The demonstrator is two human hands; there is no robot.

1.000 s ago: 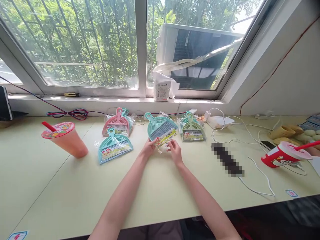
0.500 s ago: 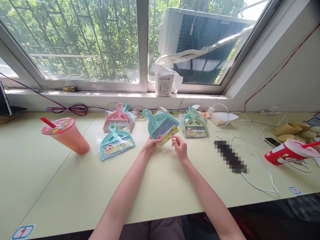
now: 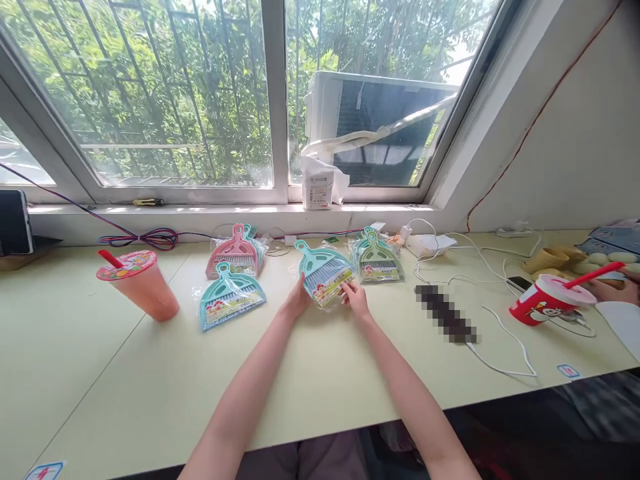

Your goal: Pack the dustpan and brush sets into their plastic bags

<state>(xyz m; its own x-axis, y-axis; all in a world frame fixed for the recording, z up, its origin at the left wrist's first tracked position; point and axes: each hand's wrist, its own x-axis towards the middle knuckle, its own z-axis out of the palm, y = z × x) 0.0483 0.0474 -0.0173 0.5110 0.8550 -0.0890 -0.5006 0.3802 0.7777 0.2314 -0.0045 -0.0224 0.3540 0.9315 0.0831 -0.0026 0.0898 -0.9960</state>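
Between my hands is a teal dustpan and brush set in a clear plastic wrapper with a yellow label, tilted, its handle toward the window. My left hand grips its left edge. With closed fingers, my right hand holds the lower right corner by the label. A second teal set lies to the left in its wrapper. Behind that one, a pink set rests on a stack with teal ones. To the right, a green set sits in front of several teal ones.
A tall orange drink cup stands left, a red cup right. A blurred-out dark object with a white cable lies on the table. Coiled wires run along the wall. Another person's hand shows at far right.
My right fingers have moved from just beside the wrapper onto its corner. The set is turned slightly flatter. The view has tilted up, and another person's hand has appeared at right.
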